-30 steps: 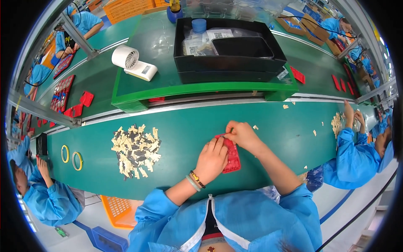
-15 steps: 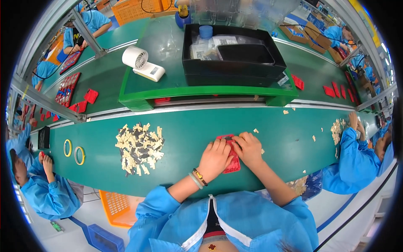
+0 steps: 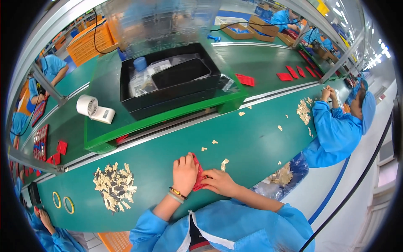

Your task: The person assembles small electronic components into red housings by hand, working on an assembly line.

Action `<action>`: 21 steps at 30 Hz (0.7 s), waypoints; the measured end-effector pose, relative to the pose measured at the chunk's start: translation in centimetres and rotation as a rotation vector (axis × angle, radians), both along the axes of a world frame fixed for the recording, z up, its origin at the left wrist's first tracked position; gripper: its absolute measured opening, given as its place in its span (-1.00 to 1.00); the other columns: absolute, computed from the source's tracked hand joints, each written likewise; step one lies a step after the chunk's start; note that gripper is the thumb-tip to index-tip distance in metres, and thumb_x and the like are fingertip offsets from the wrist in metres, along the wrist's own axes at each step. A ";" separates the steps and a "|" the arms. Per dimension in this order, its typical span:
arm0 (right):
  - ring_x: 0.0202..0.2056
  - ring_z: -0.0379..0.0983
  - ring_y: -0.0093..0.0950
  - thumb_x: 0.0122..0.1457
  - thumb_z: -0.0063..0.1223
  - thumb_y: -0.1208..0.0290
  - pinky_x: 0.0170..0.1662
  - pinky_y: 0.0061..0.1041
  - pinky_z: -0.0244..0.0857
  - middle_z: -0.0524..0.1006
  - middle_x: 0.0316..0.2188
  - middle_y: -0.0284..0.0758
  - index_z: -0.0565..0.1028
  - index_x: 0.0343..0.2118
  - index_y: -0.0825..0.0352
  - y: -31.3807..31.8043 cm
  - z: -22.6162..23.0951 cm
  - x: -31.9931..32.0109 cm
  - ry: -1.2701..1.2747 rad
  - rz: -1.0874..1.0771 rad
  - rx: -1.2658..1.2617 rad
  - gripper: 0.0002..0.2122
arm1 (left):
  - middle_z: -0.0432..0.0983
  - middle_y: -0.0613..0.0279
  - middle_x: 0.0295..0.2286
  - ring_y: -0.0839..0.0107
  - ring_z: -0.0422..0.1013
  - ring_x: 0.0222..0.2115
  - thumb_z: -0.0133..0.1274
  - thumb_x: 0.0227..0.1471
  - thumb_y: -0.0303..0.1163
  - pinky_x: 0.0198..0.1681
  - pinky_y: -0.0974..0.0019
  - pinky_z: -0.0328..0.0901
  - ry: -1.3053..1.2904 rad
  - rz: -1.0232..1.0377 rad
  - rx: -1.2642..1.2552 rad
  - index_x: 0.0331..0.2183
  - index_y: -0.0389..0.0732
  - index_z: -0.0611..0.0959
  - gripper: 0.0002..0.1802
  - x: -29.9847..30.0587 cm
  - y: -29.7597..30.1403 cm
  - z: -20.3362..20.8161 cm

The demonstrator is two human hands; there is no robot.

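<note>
Left hand [image 3: 184, 173] clamped on red molded plastic piece [image 3: 199, 173], right hand [image 3: 220, 183] touching it
Cannot tell whether the right one pinches; cream-and-black small parts [image 3: 114, 185] heaped to the left

Left hand [image 3: 185, 172]: one, bare, back upward, fingers side by side, pointing away from the body, bent at the tips; wrist nearly straight; forearm slanting up and inward from the lower edge
Right hand [image 3: 220, 182]: one, bare, back upward, fingers bent, pointing leftward; forearm reaching in from the lower right
Placement: hands close together, left slightly farther out
</note>
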State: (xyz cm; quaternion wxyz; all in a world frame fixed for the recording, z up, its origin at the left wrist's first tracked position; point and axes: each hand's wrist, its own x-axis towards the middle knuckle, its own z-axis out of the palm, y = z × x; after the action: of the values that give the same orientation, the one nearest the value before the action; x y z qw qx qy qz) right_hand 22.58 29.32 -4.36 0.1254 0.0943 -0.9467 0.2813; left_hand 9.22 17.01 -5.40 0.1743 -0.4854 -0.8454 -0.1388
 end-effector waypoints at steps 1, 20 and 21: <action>-0.25 0.40 -0.42 -0.01 0.14 0.30 -0.21 -0.42 0.36 0.38 -0.18 -0.38 0.47 -0.31 0.20 0.1 0.0 -0.1 0.006 -0.012 0.004 -0.79 | 0.37 0.22 -0.41 0.31 0.29 -0.37 0.07 -0.07 -0.24 -0.32 0.27 0.20 0.006 -0.012 0.004 -0.16 -0.37 0.55 -0.53 0.1 0.0 0.0; -0.06 0.36 -0.21 -0.05 0.10 0.48 -0.01 -0.27 0.24 0.38 0.00 -0.21 0.43 -0.07 0.21 5.8 1.1 -14.0 0.251 -0.316 0.027 -0.60 | 0.42 -0.07 -0.13 -0.01 0.31 -0.06 0.07 -0.08 -0.50 0.02 0.08 0.18 -0.191 0.745 0.232 -0.23 -0.33 0.55 -0.71 -5.7 -25.0 -1.1; -0.13 0.42 -0.24 -0.13 0.05 0.58 -0.06 -0.30 0.29 0.50 -0.13 -0.27 0.54 -0.24 0.20 7.6 0.1 -12.7 0.339 -0.309 0.021 -0.69 | 0.46 -0.03 -0.19 0.01 0.34 -0.11 0.06 -0.09 -0.51 -0.01 0.08 0.21 -0.182 0.740 0.233 -0.29 -0.33 0.57 -0.78 -6.0 -25.0 -1.1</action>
State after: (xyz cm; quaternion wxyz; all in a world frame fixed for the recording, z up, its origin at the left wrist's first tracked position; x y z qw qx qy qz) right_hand 9.87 36.92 -4.25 0.3235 -0.0047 -0.9181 0.2289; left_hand 3.19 -7.95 -6.47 0.1909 -0.1109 -0.9538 -0.2038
